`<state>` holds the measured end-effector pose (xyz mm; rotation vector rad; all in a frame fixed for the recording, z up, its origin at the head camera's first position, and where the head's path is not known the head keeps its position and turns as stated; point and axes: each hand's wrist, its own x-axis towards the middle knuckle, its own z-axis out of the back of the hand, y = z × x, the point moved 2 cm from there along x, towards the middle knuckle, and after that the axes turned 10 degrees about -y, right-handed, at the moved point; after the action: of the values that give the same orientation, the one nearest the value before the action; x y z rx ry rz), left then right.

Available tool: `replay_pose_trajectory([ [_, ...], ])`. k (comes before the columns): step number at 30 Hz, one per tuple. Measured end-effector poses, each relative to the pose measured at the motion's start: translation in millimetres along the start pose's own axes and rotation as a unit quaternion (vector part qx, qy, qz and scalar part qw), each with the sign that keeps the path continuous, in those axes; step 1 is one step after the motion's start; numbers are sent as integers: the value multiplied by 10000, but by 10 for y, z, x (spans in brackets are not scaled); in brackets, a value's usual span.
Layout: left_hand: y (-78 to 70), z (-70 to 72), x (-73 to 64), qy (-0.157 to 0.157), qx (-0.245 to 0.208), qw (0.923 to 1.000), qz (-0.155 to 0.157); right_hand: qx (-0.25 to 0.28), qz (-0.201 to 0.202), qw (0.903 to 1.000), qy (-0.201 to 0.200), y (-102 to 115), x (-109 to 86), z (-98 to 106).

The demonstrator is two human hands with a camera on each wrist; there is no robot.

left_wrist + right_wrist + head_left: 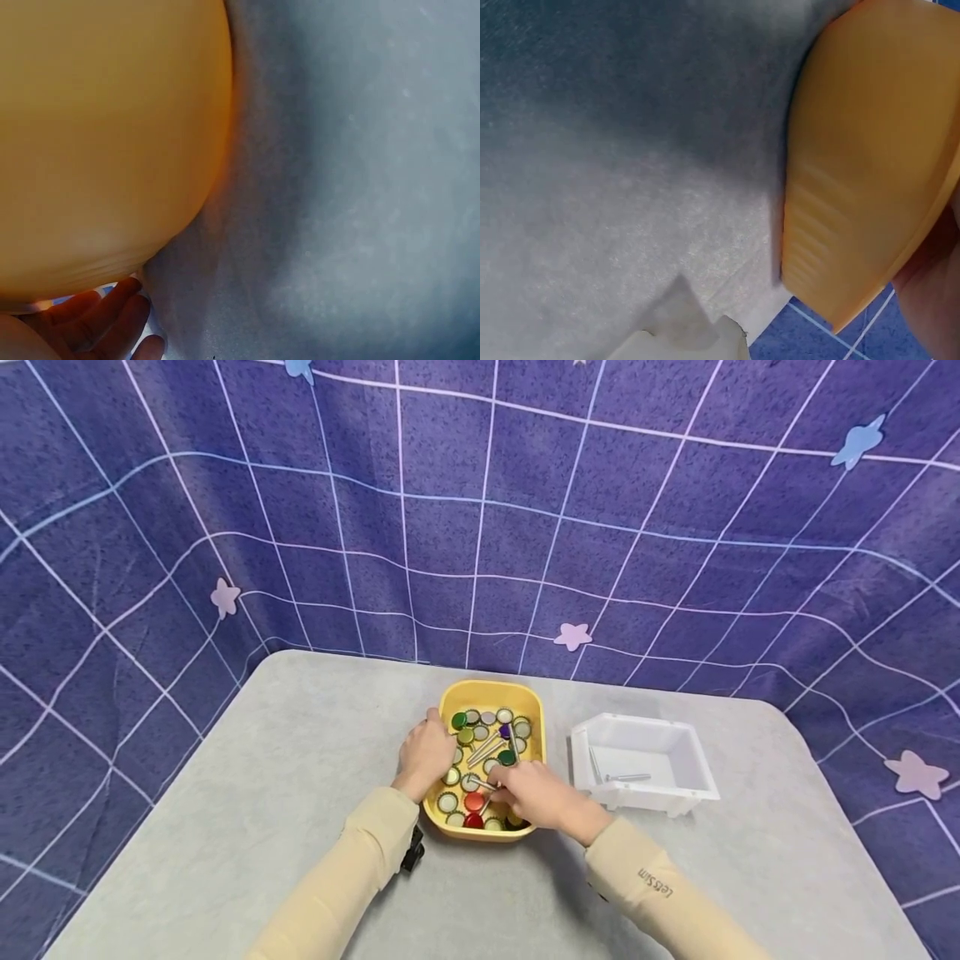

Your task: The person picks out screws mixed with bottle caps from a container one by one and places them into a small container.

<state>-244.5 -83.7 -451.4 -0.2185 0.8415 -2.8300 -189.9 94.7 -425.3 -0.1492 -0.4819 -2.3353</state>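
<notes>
A yellow plastic bin (491,687) holds bottle caps in several colours, such as a red cap (474,802), mixed with silver screws (487,750). My left hand (429,747) grips the bin's left rim; in the left wrist view its fingers (112,322) lie along the outer wall. Reaching over the right rim, my right hand (536,795) has its fingertips down among the caps, at the end of a screw (482,782) that it seems to pinch. In the right wrist view the bin's wall (870,172) hides those fingertips.
Right of the yellow bin stands a white open-front bin (652,789) with a few screws (628,777) inside. Both bins rest on a grey table (300,735). A purple gridded curtain (450,527) hangs behind and at the sides.
</notes>
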Motion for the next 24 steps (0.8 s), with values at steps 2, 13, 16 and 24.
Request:
replay_pose_trajectory([
  [2, -6, -6, 3, 13, -6, 10000, 0, 72, 7, 10000, -59, -11, 1, 21],
  [13, 7, -7, 20, -8, -61, 10000, -12, 547, -205, 9978, -308, -68, 64, 129],
  [16, 15, -5, 16, 5, -54, 10000, -20, 1045, -355, 9936, -244, -75, 71, 162],
  [24, 11, -11, 11, 1, -69, 9999, -85, 1554, -671, 9849, -370, -133, 87, 296],
])
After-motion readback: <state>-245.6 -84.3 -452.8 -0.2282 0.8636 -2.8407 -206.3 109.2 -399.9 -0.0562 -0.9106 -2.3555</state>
